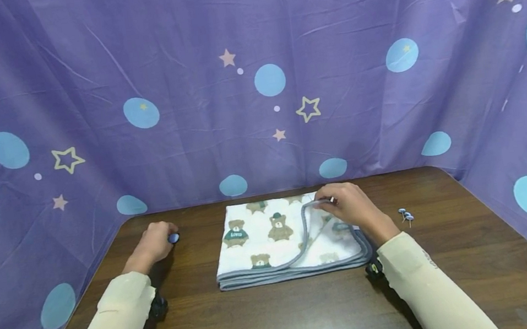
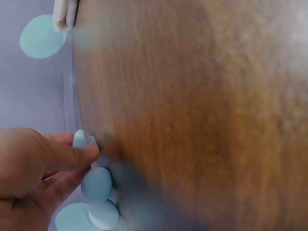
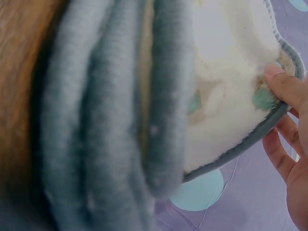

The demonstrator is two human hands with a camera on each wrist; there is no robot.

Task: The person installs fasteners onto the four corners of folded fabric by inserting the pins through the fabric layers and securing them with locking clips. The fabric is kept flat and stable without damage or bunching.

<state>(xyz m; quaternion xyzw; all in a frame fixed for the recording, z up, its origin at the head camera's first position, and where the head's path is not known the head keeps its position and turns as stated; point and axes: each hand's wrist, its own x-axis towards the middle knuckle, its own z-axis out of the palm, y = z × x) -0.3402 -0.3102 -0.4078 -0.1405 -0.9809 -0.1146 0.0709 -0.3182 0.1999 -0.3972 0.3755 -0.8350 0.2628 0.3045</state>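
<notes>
A folded white blanket with printed bears and a grey-blue edging lies on the table. My right hand pinches a corner of its top layer, thumb on the printed face and fingers beneath, and that corner is lifted and folded back. Left of the blanket, my left hand pinches a small pin with a rounded pale-blue head between thumb and fingers. Two more blue-headed pins sit right beside those fingers. The blanket's stacked, edged folds fill the near side of the right wrist view.
To the right of the blanket, several blue-headed pins with thin stems stand on the brown wooden table. A purple curtain with stars and blue dots hangs behind the table and along both sides.
</notes>
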